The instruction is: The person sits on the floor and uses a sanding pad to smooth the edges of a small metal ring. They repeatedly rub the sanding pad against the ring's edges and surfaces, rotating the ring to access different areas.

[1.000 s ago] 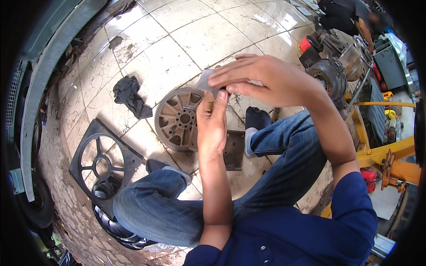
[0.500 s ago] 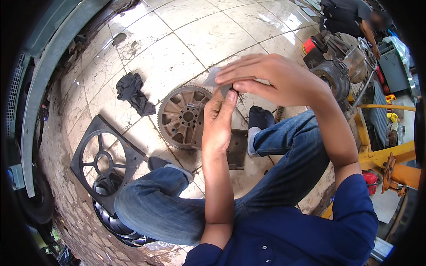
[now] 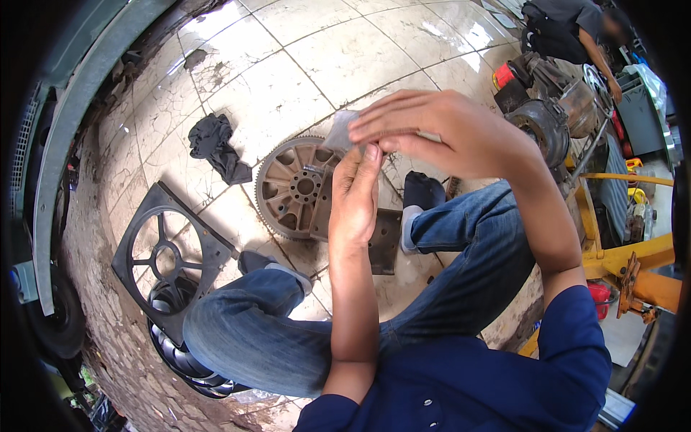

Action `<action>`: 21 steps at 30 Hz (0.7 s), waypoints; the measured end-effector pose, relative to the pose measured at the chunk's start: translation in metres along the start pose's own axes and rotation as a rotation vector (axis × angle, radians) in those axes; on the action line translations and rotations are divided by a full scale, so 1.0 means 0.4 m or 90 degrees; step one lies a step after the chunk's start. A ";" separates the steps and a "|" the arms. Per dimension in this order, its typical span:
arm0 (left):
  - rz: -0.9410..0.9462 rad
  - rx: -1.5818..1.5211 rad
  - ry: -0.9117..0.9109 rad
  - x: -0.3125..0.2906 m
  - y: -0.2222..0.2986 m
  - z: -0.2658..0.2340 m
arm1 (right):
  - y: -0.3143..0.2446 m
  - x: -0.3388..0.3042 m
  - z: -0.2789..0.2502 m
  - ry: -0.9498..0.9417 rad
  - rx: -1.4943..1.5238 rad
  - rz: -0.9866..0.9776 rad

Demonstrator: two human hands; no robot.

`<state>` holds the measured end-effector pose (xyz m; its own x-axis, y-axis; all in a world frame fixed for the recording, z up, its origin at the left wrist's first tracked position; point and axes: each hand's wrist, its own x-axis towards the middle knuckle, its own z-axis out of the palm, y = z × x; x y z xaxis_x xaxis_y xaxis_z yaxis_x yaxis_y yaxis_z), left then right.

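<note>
Both hands meet in front of me, above the floor. My left hand [image 3: 354, 191] is raised and closed, thumb up, on something hidden beneath the other hand. Laid across its top is my right hand [image 3: 439, 133], fingers straight and together. A thin grey sheet [image 3: 341, 131] pokes out past the right fingertips, pinched between the hands; its material is unclear. Below them, a round brown flywheel [image 3: 284, 164] with a toothed rim lies on the tiles. A flat dark metal plate [image 3: 384, 245] overlaps its right side and is partly behind my left forearm.
A crumpled black cloth [image 3: 214, 144] lies left of the flywheel. Nearer, a black fan shroud [image 3: 129, 248] rests by my left knee over a fan [image 3: 183, 363]. At right are a greasy engine part [image 3: 540, 126] and a yellow metal frame [image 3: 626, 252]. A person [image 3: 565, 32] bends at the far right.
More of the grey sheet shows past the right fingertips, and the dark piece above my left thumb is now mostly covered. Both hands stay nearly in place.
</note>
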<state>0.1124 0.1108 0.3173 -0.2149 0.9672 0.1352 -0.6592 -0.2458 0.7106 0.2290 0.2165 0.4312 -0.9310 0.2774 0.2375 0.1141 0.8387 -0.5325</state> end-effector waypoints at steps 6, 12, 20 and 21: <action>-0.007 -0.009 0.013 -0.002 -0.003 0.005 | 0.013 -0.003 0.001 -0.006 0.000 -0.001; -0.023 0.054 0.023 -0.004 -0.003 0.004 | 0.013 -0.006 -0.002 -0.017 0.001 0.029; 0.024 0.015 -0.017 0.013 -0.012 -0.011 | 0.014 -0.004 -0.016 -0.054 0.011 0.141; 0.025 0.014 -0.001 0.009 -0.012 -0.006 | 0.007 -0.006 -0.017 -0.052 0.024 0.140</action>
<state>0.1131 0.1154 0.3130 -0.2396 0.9568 0.1647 -0.6340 -0.2827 0.7198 0.2338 0.2215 0.4349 -0.9103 0.4113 0.0468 0.3053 0.7434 -0.5951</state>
